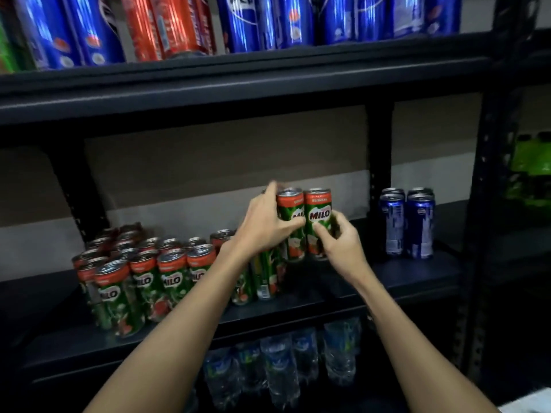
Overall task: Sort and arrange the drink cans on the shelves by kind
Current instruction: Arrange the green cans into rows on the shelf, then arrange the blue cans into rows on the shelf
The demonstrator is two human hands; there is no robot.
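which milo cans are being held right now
The two Milo cans raised above the middle shelf, left hand and right hand gripping them; the rest stand untouched lower left.

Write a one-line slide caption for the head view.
Left hand and right hand hold two upright Milo cans on the middle shelf, between a Milo cluster and blue cans.

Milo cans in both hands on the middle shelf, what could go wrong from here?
1. The left hand and right hand grip two Milo cans pressed side by side; one might slip out.
2. The left forearm passes close over the standing Milo group and could topple some.
3. The blue cans stand nearby, so kinds may mix.
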